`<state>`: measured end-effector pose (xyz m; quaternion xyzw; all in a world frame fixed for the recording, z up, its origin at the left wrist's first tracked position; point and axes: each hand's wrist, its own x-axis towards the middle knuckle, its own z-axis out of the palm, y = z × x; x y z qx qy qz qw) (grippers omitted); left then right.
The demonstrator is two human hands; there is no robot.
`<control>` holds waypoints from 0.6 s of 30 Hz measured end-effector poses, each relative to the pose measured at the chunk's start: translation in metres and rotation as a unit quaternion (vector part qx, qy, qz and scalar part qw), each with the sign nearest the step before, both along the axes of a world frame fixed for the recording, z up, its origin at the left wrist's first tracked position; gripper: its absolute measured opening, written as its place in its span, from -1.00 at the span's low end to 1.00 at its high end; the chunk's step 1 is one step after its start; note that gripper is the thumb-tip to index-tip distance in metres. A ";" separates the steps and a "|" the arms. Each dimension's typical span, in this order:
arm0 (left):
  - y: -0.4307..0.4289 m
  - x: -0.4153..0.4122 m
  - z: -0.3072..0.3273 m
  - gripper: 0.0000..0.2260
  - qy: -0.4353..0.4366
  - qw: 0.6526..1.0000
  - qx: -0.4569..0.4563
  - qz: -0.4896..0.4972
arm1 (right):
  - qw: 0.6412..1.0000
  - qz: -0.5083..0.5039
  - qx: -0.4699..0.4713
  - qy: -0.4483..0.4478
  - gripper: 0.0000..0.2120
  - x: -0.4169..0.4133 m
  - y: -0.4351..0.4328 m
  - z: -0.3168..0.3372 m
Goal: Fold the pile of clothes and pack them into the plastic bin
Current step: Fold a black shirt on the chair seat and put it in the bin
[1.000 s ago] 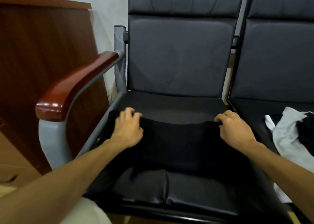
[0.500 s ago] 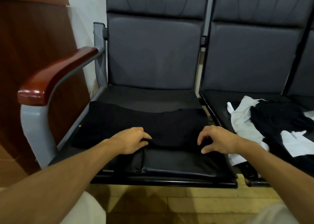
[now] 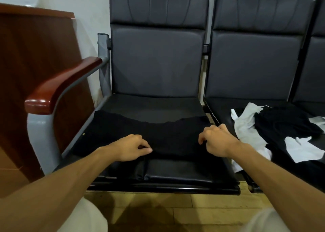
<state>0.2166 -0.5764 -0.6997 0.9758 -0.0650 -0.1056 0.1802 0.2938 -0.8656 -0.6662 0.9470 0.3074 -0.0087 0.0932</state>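
Note:
A black garment (image 3: 140, 131) lies folded flat across the seat of the left black chair (image 3: 175, 172). My left hand (image 3: 131, 148) rests at its near edge, thumb and fingers pinching the cloth. My right hand (image 3: 217, 141) is at the garment's near right edge with its fingers curled into the fabric. A pile of black and white clothes (image 3: 281, 135) lies on the neighbouring seat to the right. No plastic bin is in view.
A wooden armrest (image 3: 61, 85) on a grey metal frame stands left of the seat. A brown wooden cabinet (image 3: 35, 59) is further left against the wall. A pale wooden floor (image 3: 175, 210) runs below the seats.
Both hands came back from the garment's far edge to its near edge, and the cloth now lies doubled further back on the seat. The view has pulled back and right, showing the pile.

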 end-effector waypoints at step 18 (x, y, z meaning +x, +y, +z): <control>0.130 -0.007 -0.012 -0.39 -0.106 0.887 0.077 0.443 | 0.966 0.039 0.195 0.165 -0.48 0.030 0.167 -0.051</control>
